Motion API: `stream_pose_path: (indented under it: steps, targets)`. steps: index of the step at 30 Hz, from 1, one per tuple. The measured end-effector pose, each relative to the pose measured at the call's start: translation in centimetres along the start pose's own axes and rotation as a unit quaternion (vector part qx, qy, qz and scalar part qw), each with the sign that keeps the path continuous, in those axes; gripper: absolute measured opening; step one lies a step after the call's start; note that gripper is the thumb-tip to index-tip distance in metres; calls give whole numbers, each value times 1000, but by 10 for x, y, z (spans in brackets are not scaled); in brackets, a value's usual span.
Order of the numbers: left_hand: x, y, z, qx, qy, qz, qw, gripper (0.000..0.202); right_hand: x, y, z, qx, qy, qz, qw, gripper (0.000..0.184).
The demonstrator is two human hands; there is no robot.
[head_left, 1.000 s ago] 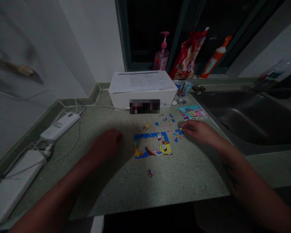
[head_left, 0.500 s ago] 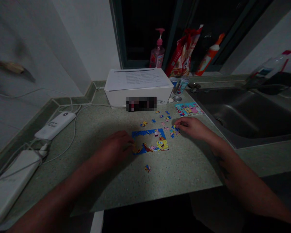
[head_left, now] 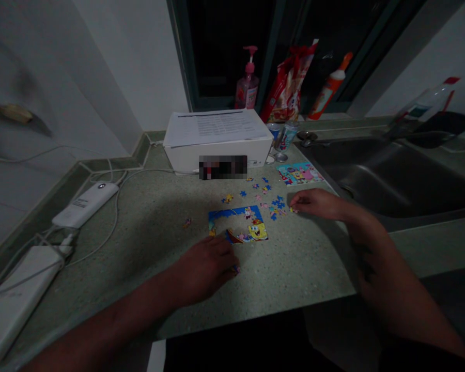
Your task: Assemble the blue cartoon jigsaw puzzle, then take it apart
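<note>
The left hand (head_left: pixel 205 271) rests palm-down just below the partly built SpongeBob jigsaw puzzle (head_left: pixel 238 225) on the speckled green stone tabletop (head_left: pixel 294 274). Its fingers (head_left: pixel 227 261) curl downward over a small jigsaw piece (head_left: pixel 236 269), though it is impossible to tell whether they grip it. The right hand (head_left: pixel 318 203) lies to the right of the puzzle, turned slightly inward, with its fingers (head_left: pixel 300 204) nearly closed at a tiny yellow-and-pink piece (head_left: pixel 292 210); they seem to touch it, but a grip cannot be told.

Loose blue and pink pieces (head_left: pixel 278 206) are scattered just beyond the puzzle's upper right corner, and a lone piece (head_left: pixel 187 223) lies to its left. Farther beyond the puzzle, a small printed picture card (head_left: pixel 299 173) lies flat, and a white cardboard box (head_left: pixel 217 157) carries printed papers (head_left: pixel 216 127) on its lid. A pink pump bottle (head_left: pixel 248 88) and a red plastic bag (head_left: pixel 287 85) stand behind that box. A stainless steel sink (head_left: pixel 383 178) sits well to the puzzle's right, while two white power banks (head_left: pixel 85 204) and a thin white cable (head_left: pixel 116 217) lie to its left.
</note>
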State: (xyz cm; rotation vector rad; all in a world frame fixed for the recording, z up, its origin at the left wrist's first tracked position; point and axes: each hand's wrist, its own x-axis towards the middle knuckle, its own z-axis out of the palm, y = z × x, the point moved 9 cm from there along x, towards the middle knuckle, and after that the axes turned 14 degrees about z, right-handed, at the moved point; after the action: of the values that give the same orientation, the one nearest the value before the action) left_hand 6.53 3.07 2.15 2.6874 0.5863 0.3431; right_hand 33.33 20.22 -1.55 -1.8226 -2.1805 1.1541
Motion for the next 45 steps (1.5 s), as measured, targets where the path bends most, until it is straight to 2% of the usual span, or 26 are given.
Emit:
stream_pose_path:
  steps: [4, 8, 11, 15, 18, 21, 23, 24, 27, 31, 34, 36, 38, 42, 45]
  targets:
    - [0, -2, 4, -25, -5, -9, 1000, 9, -2, 4, 0, -19, -32, 17, 999, 31]
    - [-1, -5, 6, -43, -8, -19, 999, 7, -1, 5, -1, -40, -18, 27, 999, 32]
    - [-2, -6, 4, -48, -4, -27, 998, 7, 0, 4, -7, -48, 20, 26, 998, 31]
    - [-1, -7, 2, -48, 6, -33, 998, 2, -4, -6, -25, -23, 116, 6, 993, 33]
    - [0, -6, 3, -48, 8, -29, 998, 9, -11, -25, -27, -4, 164, -21, 986, 33]
    - [0, -4, 6, -51, 9, -20, 998, 13, -17, -53, -16, 39, 177, -64, 981, 32]
    - [0, -5, 7, -57, 11, -21, 998, 8, -21, -75, -6, 44, 171, -95, 980, 29]
    - [-1, -5, 6, -59, 15, -22, 998, 6, -23, -87, -1, 37, 166, -113, 979, 27]
    - [-1, -7, 3, -51, 22, -28, 998, 17, -24, -120, 10, -15, 143, -156, 977, 21]
    - [0, -6, 3, -28, -9, -22, 999, 8, -19, -137, 0, -49, 171, -173, 969, 18]
    - [0, -6, 5, -23, -22, -27, 999, 13, -13, -123, -19, -36, 244, -144, 958, 21]
    - [-1, -7, 5, -27, -18, -34, 999, 11, -13, -104, -33, -28, 298, -108, 948, 23]
    - [-2, -8, 6, -36, -12, -40, 998, 9, -13, -84, -42, -34, 322, -73, 943, 26]
    - [-3, -8, 6, -60, 1, -39, 997, 8, -12, -52, -50, -97, 296, -18, 950, 29]
    - [-4, -9, 7, -79, 6, -40, 996, 10, -9, -35, -49, -143, 220, 9, 965, 24]
